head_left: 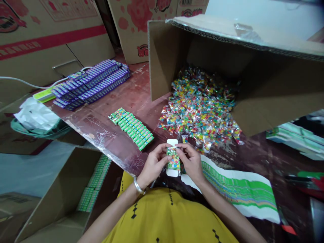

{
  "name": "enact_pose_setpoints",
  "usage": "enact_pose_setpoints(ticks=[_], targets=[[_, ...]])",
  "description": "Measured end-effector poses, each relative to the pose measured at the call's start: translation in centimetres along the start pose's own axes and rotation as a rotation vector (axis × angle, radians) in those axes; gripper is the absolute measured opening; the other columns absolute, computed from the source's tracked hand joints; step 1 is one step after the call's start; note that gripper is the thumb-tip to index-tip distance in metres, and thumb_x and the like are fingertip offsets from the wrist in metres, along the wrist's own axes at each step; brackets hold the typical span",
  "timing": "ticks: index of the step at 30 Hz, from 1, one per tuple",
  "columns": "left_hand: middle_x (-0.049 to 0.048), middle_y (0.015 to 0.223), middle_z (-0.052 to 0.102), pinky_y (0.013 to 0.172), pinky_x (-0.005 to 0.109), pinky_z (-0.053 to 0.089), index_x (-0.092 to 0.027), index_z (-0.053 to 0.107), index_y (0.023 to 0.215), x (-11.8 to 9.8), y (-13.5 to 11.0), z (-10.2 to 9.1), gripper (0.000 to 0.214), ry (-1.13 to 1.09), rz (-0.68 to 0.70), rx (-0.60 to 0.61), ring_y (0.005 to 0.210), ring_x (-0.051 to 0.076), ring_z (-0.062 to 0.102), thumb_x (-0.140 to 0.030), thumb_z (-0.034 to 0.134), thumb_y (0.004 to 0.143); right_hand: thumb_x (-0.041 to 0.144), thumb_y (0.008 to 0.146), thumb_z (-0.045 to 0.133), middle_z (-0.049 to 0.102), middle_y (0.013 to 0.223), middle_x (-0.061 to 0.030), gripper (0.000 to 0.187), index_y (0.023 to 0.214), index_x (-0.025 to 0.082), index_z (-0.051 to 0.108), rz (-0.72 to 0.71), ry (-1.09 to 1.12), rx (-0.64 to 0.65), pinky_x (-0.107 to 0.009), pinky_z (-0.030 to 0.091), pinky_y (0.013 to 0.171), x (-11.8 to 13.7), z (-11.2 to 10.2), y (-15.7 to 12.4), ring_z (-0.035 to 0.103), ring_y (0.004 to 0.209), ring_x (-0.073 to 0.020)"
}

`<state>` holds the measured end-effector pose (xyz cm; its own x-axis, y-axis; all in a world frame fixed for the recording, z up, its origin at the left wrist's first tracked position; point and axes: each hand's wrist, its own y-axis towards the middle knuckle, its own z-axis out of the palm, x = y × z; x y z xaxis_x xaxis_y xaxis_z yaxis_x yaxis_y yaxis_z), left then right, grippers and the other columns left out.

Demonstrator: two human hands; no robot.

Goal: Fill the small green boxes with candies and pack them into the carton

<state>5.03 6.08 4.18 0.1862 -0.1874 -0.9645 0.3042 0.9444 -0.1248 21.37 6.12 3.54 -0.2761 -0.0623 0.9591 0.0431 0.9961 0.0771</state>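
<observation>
Between my two hands is a small green candy box (173, 161), with white end flaps sticking out at its top and bottom. My left hand (157, 162) pinches its left side with thumb and fingers. On the right side, my right hand (190, 159) grips the box near its upper edge. A fanned stack of flat green cartons (238, 185) lies under and right of my right forearm. Just beyond my hands, clear bags of colourful candy (199, 108) spill from a large cardboard box (268, 84) on its side. A row of filled green boxes (133, 128) lies to the left.
Stacked purple boxes (91, 84) stand at the back left by a yellow-green power strip (45, 95) and white cable. Below the table's left edge, an open carton (58, 192) holds rows of green boxes. A bag-lined basket (37, 118) is also at left.
</observation>
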Motion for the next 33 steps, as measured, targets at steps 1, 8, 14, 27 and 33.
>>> enact_pose_setpoints(ticks=[1,8,14,27,33], targets=[[0.0068,0.108,0.063,0.084,0.028,0.046,-0.018,0.055,0.115,0.0,0.0,-0.1,0.034,-0.007,-0.003,0.021,0.094,0.018,0.06,-0.025,0.064,0.083,0.03,0.088,0.057,0.061,0.093,-0.004,0.014,0.096,0.022,0.066,-0.021,-0.013,-0.004,-0.029,0.046,0.077,0.0,-0.1,0.0,0.058,0.087,-0.0186],[0.006,0.108,0.061,0.084,0.027,0.045,-0.019,0.053,0.109,0.0,-0.1,0.5,0.027,0.042,0.03,-0.034,0.095,0.017,0.058,-0.021,0.062,0.084,0.03,0.089,0.056,0.061,0.108,-0.0068,0.008,0.089,0.021,0.057,-0.006,0.095,0.028,-0.034,0.047,0.089,-0.1,0.0,0.2,0.06,0.101,-0.0206],[0.0026,0.097,0.059,0.076,0.025,0.046,-0.021,0.046,0.106,0.0,-0.3,0.7,0.029,0.02,0.035,-0.141,0.087,0.014,0.059,-0.022,0.064,0.082,0.032,0.086,0.062,0.062,0.09,-0.0035,0.016,0.097,0.023,0.054,-0.058,0.206,0.056,-0.033,0.048,0.082,0.6,0.1,0.7,0.061,0.088,-0.0188],[0.0061,0.106,0.061,0.087,0.032,0.049,-0.022,0.048,0.116,-0.7,-0.8,0.3,0.034,0.113,0.019,-0.048,0.097,0.018,0.061,-0.018,0.06,0.084,0.042,0.076,0.072,0.063,0.069,-0.0002,0.026,0.071,0.018,0.063,0.188,0.143,0.235,-0.027,0.045,0.061,0.9,-1.7,3.0,0.056,0.064,-0.0144],[0.0068,0.111,0.063,0.09,0.033,0.048,-0.022,0.054,0.124,-0.5,-0.7,0.4,0.04,0.128,0.027,-0.052,0.102,0.021,0.06,-0.019,0.059,0.085,0.036,0.083,0.065,0.064,0.073,-0.0012,0.023,0.069,0.019,0.062,0.04,0.074,0.223,-0.028,0.046,0.065,1.2,-1.6,2.6,0.058,0.069,-0.0153]])
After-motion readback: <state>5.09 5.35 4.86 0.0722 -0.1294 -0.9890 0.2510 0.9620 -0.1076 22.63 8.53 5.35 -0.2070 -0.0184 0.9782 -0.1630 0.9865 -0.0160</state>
